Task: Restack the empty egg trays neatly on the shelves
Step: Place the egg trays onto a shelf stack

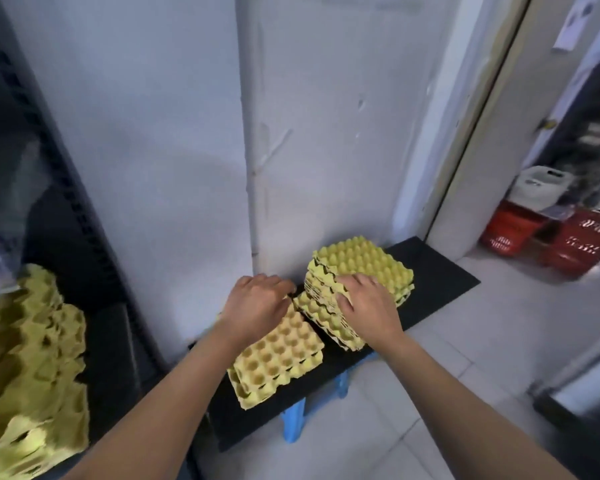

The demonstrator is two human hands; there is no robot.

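1. Far left of the frame, I've got a dark shelf rack [54,174], its punched upright slanting down the picture.
2. Lower left, on that rack, I see a heap of yellow egg trays [32,358]. It's blurred and uneven, and the edges are not lined up.
3. Behind the middle of the frame there's a white wall [174,133], scuffed in places.
4. Just left of centre, lower half, the left hand [257,306] lies palm down on the far end of the low stack [278,362], whose cups face up. The fingers bend over the far edge by the wall. I can't tell whether they grip it or only rest there.
5. That low stack sits on a black board [437,271] that runs from lower centre up toward the right. The board is laid over a blue stool [293,424] on the tiled floor [465,358].
6. Right of centre, the right hand [368,306] is on the tall stack [364,261], whose bumps face up. The thumb presses into the stack's left side and the fingers curl over the top, so it's grasping the upper trays.
7. The tall stack stands on the same board, just beside the low stack. Its lower trays sit twisted against the upper ones.
8. Far right, past the door frame [465,168], I make out red baskets [506,226] on the floor, with a white bag [541,183] above them.
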